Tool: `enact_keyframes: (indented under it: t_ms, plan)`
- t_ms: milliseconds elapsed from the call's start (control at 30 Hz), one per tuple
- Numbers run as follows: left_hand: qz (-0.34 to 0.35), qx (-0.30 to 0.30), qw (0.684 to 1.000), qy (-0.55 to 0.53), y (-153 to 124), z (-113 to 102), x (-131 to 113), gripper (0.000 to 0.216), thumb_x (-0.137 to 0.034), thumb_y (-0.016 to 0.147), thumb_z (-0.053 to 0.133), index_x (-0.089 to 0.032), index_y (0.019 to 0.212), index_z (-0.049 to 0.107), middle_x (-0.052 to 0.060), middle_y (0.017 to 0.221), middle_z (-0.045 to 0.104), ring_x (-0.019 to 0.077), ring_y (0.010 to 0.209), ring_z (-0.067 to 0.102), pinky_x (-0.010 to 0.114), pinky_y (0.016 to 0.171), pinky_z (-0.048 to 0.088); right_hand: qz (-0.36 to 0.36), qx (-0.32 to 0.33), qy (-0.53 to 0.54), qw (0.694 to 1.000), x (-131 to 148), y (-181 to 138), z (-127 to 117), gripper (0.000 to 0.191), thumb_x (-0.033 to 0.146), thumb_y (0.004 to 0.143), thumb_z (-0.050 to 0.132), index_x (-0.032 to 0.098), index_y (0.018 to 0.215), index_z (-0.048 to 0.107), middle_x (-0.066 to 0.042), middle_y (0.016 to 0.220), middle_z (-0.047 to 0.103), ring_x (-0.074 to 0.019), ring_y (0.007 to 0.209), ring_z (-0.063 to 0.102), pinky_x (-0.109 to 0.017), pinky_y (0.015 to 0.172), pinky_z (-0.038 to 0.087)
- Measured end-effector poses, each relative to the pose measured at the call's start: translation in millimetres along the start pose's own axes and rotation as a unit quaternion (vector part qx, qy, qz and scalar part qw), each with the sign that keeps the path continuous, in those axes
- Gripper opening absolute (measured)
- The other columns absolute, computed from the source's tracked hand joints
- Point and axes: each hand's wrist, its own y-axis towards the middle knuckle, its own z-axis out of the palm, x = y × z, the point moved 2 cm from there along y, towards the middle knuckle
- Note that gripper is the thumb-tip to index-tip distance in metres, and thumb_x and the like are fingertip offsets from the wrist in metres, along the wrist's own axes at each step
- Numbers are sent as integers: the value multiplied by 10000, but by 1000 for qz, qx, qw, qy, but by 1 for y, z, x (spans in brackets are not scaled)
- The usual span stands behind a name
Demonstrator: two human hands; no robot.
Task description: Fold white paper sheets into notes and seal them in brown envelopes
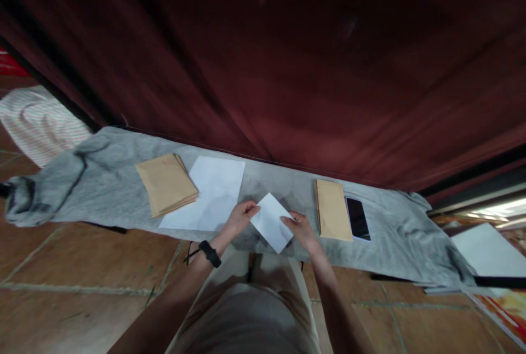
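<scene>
A folded white sheet of paper (271, 222) is held tilted between my two hands, above the grey cloth. My left hand (241, 217) pinches its left corner, thumb on top. On the opposite edge my right hand (299, 228) grips the paper with thumb and fingers. Left of my hands, large white sheets (217, 187) lie flat, partly covered by a stack of brown envelopes (166, 184). To the right sits another stack of brown envelopes (333, 209), narrower and upright in orientation. Beside it lies a dark-screened phone (358, 218).
Grey cloth (110, 178) covers the long narrow bench. Dark red fabric (263, 69) hangs right behind it. A striped cloth (41, 118) is at the far left. At the far right are a pale board (489, 250) and a colourful printed item (505, 310). Tiled floor (82, 266) lies below.
</scene>
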Motion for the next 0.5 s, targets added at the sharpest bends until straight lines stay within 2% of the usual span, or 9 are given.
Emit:
enact_keyframes:
  t_ms: [133, 233, 300, 367, 433, 500]
  plan:
    - [-1, -53, 998, 16, -2, -4, 10, 331, -496, 831, 627, -224, 660, 547, -64, 506, 441, 110, 444, 406, 252, 470, 317, 38, -49, 102, 993, -9, -4, 5, 494, 632, 698, 756, 191, 917, 718, -21, 741, 720, -183, 599, 645, -269, 525, 484]
    - [5, -88, 996, 35, -3, -1, 17, 307, -478, 881, 559, -232, 700, 544, -72, 482, 423, 114, 406, 394, 256, 449, 322, 69, -53, 161, 983, -20, -9, 12, 533, 608, 686, 781, 195, 1016, 709, -40, 801, 746, -204, 611, 677, -288, 521, 512]
    - [14, -103, 993, 53, -3, 1, 20, 288, -449, 893, 544, -225, 715, 576, -59, 495, 470, 129, 427, 449, 263, 467, 367, 58, -65, 122, 989, -28, -11, 15, 500, 599, 674, 779, 192, 959, 725, -31, 742, 732, -201, 584, 656, -291, 505, 513]
    - [28, -124, 989, 76, -2, -3, 21, 253, -410, 891, 557, -213, 748, 628, -25, 584, 580, 154, 540, 562, 274, 553, 447, 26, -86, 47, 995, -35, -10, 14, 443, 605, 699, 733, 203, 884, 732, -10, 668, 700, -191, 552, 619, -291, 489, 500]
    - [44, -161, 981, 103, -1, -20, 19, 198, -363, 889, 571, -204, 835, 676, 20, 766, 684, 184, 734, 650, 292, 693, 506, -5, -107, -25, 994, -40, -9, 10, 421, 613, 752, 660, 211, 858, 730, 0, 628, 676, -187, 537, 594, -291, 488, 487]
    - [52, -220, 965, 134, -1, -53, 15, 185, -322, 893, 576, -196, 971, 688, 68, 977, 714, 217, 930, 667, 326, 825, 518, -30, -136, -83, 987, -44, -8, 5, 434, 620, 796, 596, 210, 863, 724, -16, 654, 691, -199, 566, 615, -300, 514, 497]
